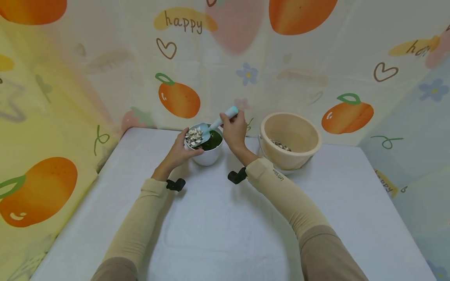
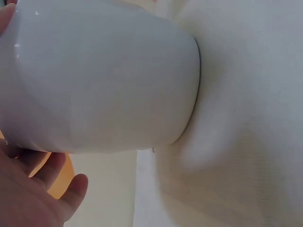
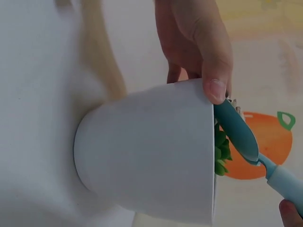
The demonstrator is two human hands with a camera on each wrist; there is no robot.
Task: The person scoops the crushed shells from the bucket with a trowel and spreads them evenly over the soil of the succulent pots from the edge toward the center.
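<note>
A white flower pot (image 1: pixel 208 158) stands on the table with a green leafy plant (image 3: pixel 221 152) showing at its mouth. Round the pot's left side my left hand (image 1: pixel 178 153) grips the rim, thumb at the near edge and fingers behind. My right hand (image 1: pixel 235 132) holds a light-blue trowel (image 1: pixel 225 118) by its handle, up and to the right of the pot. The trowel's blade slants down over the mouth, with pale stone chips (image 1: pixel 194 136) on and around it at the left. In the right wrist view the blade (image 3: pixel 239 135) overlaps the rim beside the left thumb.
A larger cream bucket-like container (image 1: pixel 291 156) stands to the right, with some gravel (image 1: pixel 280 145) at its bottom. A white cloth covers the table (image 1: pixel 211 226). A fruit-patterned curtain (image 1: pixel 218 86) hangs directly behind the table's far edge.
</note>
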